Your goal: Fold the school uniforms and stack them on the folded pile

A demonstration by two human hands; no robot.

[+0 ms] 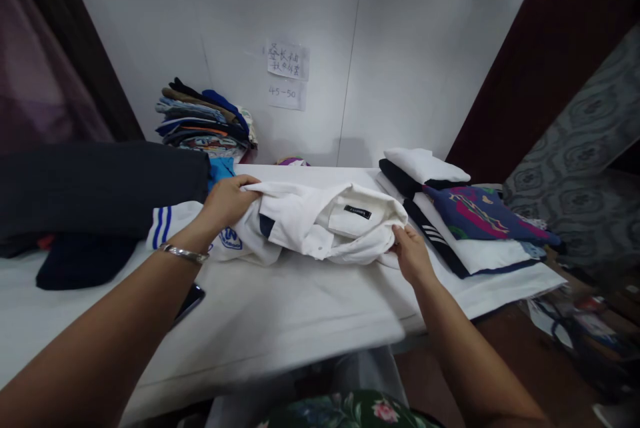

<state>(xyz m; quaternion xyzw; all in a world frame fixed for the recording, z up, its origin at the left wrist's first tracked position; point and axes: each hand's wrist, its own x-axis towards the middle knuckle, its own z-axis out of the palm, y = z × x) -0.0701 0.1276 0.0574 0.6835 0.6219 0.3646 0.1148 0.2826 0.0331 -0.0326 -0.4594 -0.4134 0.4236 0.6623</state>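
Note:
A white collared shirt (300, 211) lies across the table between my hands, its neck facing up and a small black label showing inside the collar. My left hand (230, 200) pinches the white cloth at the left end. The right hand (413, 251) has its fingers closed on the edge by the collar. Under my left wrist is white cloth with a blue printed emblem (230, 238) and a blue-striped cuff (167, 223); whether it belongs to the same shirt I cannot tell. A dark phone (193, 298) is partly hidden by my left forearm.
A large dark folded garment (100, 188) covers the table's left side. Behind it rises a stack of folded clothes (205, 118). More folded clothes (470, 215) are piled on the right. Handwritten paper notes (287, 75) are stuck on the white wall. The white table (280, 328) ends in front of me.

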